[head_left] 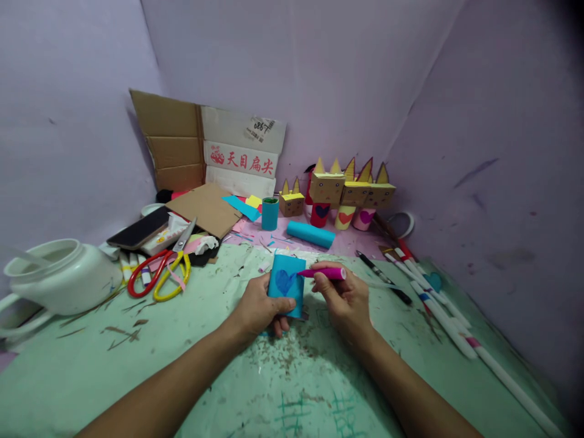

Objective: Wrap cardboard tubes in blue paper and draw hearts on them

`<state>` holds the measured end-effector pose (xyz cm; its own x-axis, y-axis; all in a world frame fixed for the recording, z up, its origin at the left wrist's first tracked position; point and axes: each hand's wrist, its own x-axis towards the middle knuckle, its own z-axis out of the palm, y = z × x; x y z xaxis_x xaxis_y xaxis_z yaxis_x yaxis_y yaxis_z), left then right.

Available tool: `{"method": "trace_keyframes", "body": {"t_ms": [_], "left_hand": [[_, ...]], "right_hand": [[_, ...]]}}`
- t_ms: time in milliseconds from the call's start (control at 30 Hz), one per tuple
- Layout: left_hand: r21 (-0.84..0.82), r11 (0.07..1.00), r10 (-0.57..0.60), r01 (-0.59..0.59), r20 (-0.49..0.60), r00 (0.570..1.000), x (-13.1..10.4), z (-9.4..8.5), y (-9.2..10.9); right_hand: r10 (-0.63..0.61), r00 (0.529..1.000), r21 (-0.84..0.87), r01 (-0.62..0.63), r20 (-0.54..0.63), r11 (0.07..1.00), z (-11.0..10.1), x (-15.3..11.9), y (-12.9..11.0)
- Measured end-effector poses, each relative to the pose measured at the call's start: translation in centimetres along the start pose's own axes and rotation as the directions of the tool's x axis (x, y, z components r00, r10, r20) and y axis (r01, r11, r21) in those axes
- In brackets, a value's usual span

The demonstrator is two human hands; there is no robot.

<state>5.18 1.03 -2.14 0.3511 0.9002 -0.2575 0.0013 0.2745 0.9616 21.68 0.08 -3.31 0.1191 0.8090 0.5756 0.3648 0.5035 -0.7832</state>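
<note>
Three box-headed figures with pointed ears (327,188) stand behind and to the right of a blue tube (281,264), their red, cream and pink bodies bearing hearts. One smaller eared box head (291,205) sits directly behind the tube. Closer behind it, an upright blue cylinder (269,216) and a blue roll on its side (311,235) take up the space. Left of the tube lie scissors (179,246) with red and yellow handles, with a white pot (68,280) farther left. A folded carton (239,149) with red lettering leans behind and left of it. Right of the tube, a black pen (383,277) and several white markers (444,325) lie slanting on the green tabletop (219,365).

The left hand (255,298) grips the tube, thumb across its lower front, fingertips showing below. The right hand (344,298), apart from the left, pinches a magenta marker (332,274), its tip over the tube's right part beside a dark blue heart; contact cannot be told.
</note>
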Motion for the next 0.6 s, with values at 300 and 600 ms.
{"method": "trace_keyframes", "body": {"t_ms": [300, 600], "left_hand": [[-0.004, 1.0, 0.001, -0.001, -0.014, 1.0, 0.07, -0.06, -0.08], [-0.024, 1.0, 0.006, -0.006, -0.017, 1.0, -0.02, -0.07, -0.03]], "right_hand": [[-0.001, 1.0, 0.002, 0.001, 0.017, 1.0, -0.05, 0.12, -0.23], [-0.006, 1.0, -0.013, 0.006, -0.003, 1.0, 0.0, -0.08, 0.07]]}}
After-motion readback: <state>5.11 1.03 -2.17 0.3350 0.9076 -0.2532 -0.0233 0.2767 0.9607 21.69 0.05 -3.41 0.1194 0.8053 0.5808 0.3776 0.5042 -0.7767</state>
